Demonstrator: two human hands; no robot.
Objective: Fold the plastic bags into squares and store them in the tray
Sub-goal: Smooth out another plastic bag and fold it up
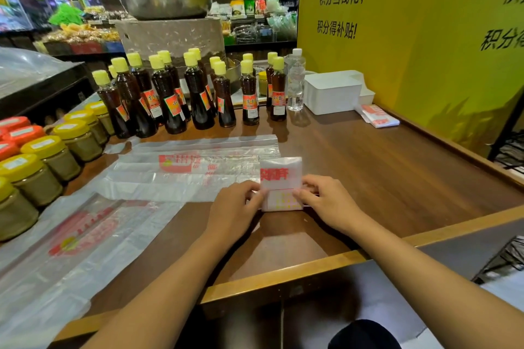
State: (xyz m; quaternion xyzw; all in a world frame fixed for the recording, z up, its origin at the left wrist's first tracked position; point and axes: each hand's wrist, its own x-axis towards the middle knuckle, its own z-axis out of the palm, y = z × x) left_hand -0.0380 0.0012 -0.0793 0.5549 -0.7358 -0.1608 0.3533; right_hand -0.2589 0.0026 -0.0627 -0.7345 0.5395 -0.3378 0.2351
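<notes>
A plastic bag folded into a small white rectangle with red print [281, 178] lies on the wooden counter [382, 173] in the middle. My left hand [236, 208] pinches its left edge and my right hand [330, 201] pinches its right edge. Its upper half stands slightly raised off the counter. To the left, a flat clear bag with a red logo [192, 170] lies spread out, and another large clear bag [65, 246] lies nearer the front left. A white tray [333, 93] stands at the back right, with folded bags [378, 116] lying beside it.
Several dark sauce bottles with yellow caps [195, 93] stand in rows at the back of the counter. Jars with yellow and orange lids [42, 161] line the left side. A clear water bottle [295, 79] stands next to the tray. A yellow wall [425, 37] bounds the right.
</notes>
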